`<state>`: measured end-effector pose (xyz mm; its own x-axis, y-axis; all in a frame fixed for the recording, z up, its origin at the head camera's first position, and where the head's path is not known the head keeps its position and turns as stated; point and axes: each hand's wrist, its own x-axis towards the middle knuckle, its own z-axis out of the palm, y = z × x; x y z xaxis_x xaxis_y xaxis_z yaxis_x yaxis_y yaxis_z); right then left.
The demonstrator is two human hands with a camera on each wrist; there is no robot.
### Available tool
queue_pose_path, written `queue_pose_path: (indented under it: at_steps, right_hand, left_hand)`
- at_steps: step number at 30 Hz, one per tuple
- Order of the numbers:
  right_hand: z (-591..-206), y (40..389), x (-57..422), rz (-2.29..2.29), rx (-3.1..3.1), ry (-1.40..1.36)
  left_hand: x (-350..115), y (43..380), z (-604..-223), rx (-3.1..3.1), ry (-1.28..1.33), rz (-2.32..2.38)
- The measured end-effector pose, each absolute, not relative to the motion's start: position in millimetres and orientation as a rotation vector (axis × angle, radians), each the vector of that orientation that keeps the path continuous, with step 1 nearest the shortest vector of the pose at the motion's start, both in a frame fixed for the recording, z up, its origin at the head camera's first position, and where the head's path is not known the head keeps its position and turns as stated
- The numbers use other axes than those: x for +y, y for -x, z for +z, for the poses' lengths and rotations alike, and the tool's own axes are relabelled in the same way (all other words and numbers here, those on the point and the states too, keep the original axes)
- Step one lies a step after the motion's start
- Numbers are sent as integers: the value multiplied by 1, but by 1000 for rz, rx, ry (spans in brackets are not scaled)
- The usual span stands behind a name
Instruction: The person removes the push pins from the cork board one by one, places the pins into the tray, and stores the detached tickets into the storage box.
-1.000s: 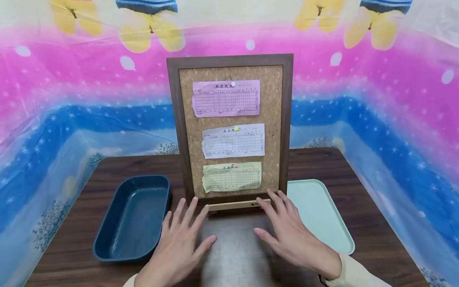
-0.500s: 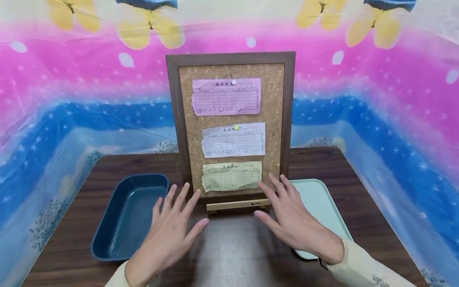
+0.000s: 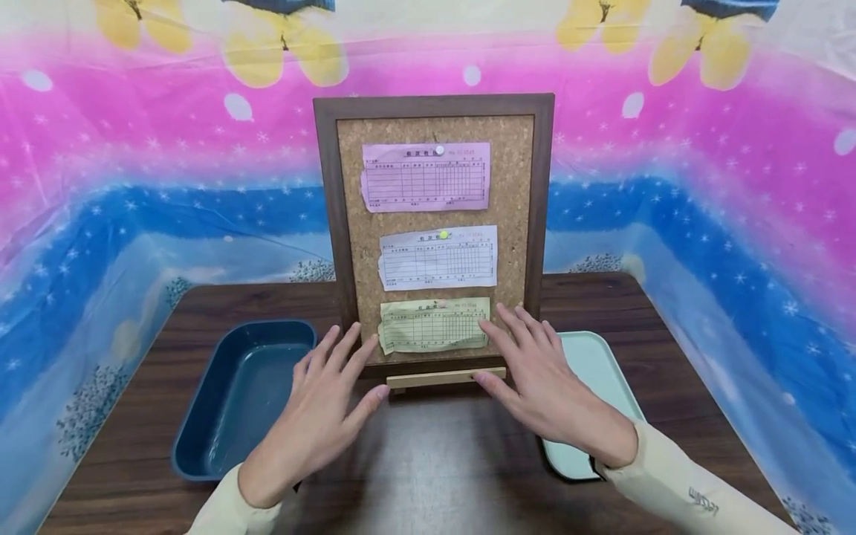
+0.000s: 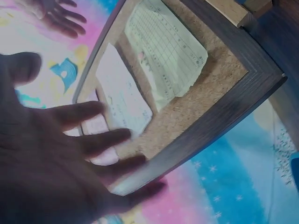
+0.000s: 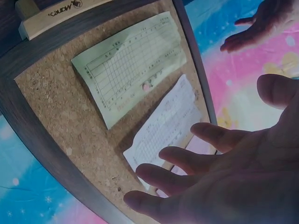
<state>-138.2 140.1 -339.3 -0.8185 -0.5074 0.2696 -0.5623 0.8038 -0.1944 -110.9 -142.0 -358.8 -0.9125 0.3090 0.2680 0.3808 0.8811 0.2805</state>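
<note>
My left hand (image 3: 317,409) hovers with spread fingers in front of the lower left of a framed cork board (image 3: 510,223). My right hand (image 3: 545,386) is likewise spread before its lower right corner; neither holds anything. Pinned to the board, one above another, are a pink receipt slip (image 3: 425,182), a white receipt slip (image 3: 438,264) and a green receipt slip (image 3: 435,327). A white pushpin (image 3: 439,150) fixes the pink slip and a yellow-green pushpin (image 3: 444,235) the white one. On the green slip sits a pale pink pushpin (image 5: 146,87).
A small wooden easel (image 3: 435,378) bears the board near the table's middle. Left of it stands a deep dark-blue tray (image 3: 183,438); a flat pale-green tray (image 3: 595,349) lies right, partly behind the right arm. A patterned cloth (image 3: 107,215) surrounds the dark wooden table (image 3: 414,475).
Both hands have risen from near the easel's ledge, their fingertips now level with the green slip in the head view. The slips stay pinned and the trays stay in place.
</note>
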Motion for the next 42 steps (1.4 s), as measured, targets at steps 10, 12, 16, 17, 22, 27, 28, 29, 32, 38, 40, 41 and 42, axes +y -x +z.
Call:
queue_pose_path:
  at_steps: [10, 12, 16, 17, 22, 27, 28, 29, 32, 38, 40, 41, 42]
  right_hand:
    - [-330, 137, 150, 446, -2782, -777]
    - [-328, 137, 150, 458, -2774, -787]
    - [-326, 137, 148, 495, -2770, -815]
    - [-325, 137, 148, 506, -2768, -820]
    - [-319, 138, 144, 552, -2731, -834]
    - [-312, 142, 142, 597, -2677, -820]
    - [-311, 142, 142, 609, -2666, -817]
    - [-310, 143, 142, 617, -2656, -814]
    - [-307, 144, 141, 640, -2621, -807]
    - [-303, 148, 140, 672, -2549, -784]
    - [-303, 149, 139, 686, -2533, -778]
    - [-302, 149, 139, 691, -2527, -775]
    - [-302, 149, 139, 696, -2521, -777]
  left_hand:
    - [-144, 111, -355, -2714, 597, -628]
    - [-145, 111, -354, -2660, 621, -677]
    - [-145, 110, -349, -2500, 672, -807]
    - [-145, 110, -348, -2461, 682, -836]
    - [-148, 111, -343, -2323, 696, -918]
    - [-152, 116, -339, -2308, 658, -992]
    - [-152, 117, -339, -2312, 641, -1006]
    - [-153, 118, -339, -2314, 627, -1022]
    - [-155, 122, -337, -2304, 590, -1061]
    - [-157, 129, -332, -2250, 553, -1112]
    - [-156, 131, -330, -2227, 545, -1127]
    - [-156, 132, -328, -2210, 544, -1134]
    - [-156, 134, -327, -2189, 545, -1144]
